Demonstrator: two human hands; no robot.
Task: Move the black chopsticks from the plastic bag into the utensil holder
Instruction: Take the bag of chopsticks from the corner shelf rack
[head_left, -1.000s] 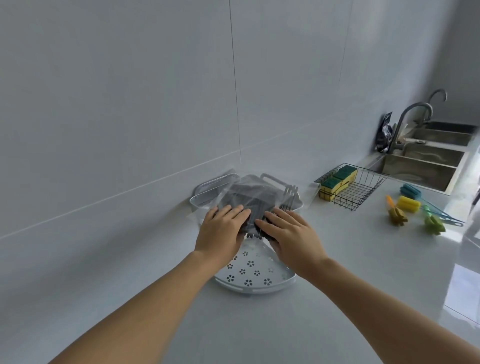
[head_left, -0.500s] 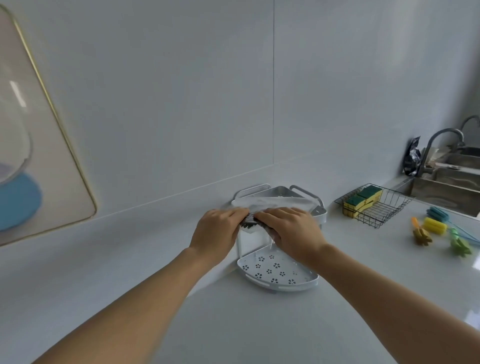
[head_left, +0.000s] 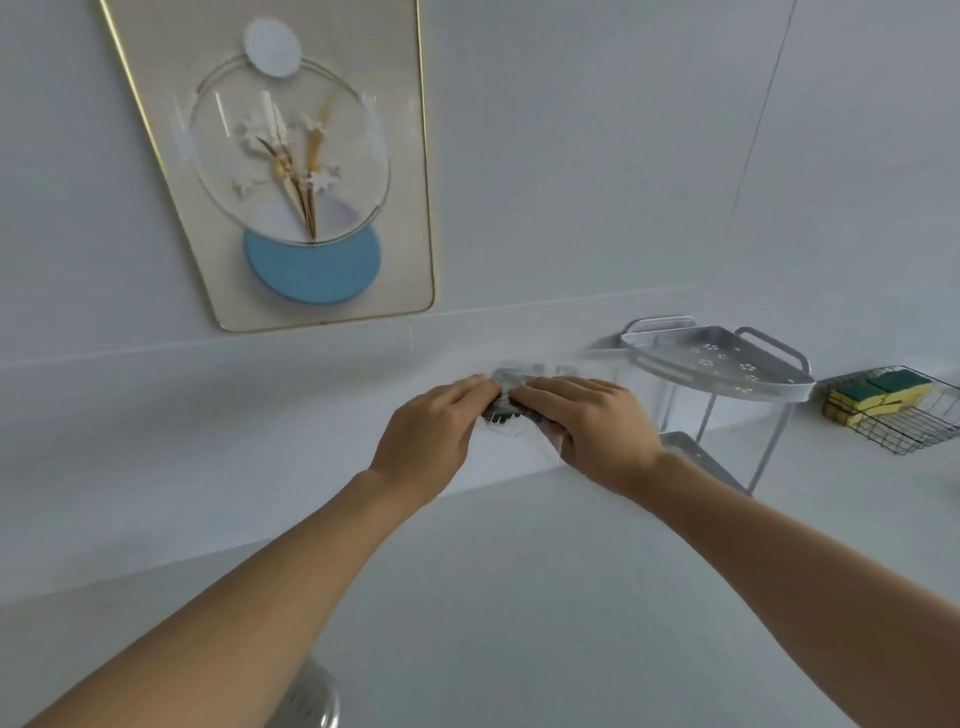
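Observation:
Both hands hold a clear plastic bag (head_left: 519, 379) in the air in front of the wall, left of the rack. The dark ends of the black chopsticks (head_left: 501, 411) show through the bag between my fingers. My left hand (head_left: 431, 439) pinches the bag's left side and my right hand (head_left: 592, 426) grips its right side. A shiny perforated metal cylinder (head_left: 306, 696), perhaps the utensil holder, peeks in at the bottom edge under my left forearm, mostly hidden.
A white two-tier corner rack (head_left: 727, 364) stands at the right on the white counter (head_left: 519, 597). Further right, a black wire basket (head_left: 904, 421) holds yellow-green sponges (head_left: 878, 395). A framed picture (head_left: 291, 171) hangs on the wall at upper left.
The bag has come off the rack's top tier and moved left with both hands. The view has swung left and up; the sink and brushes are out of sight.

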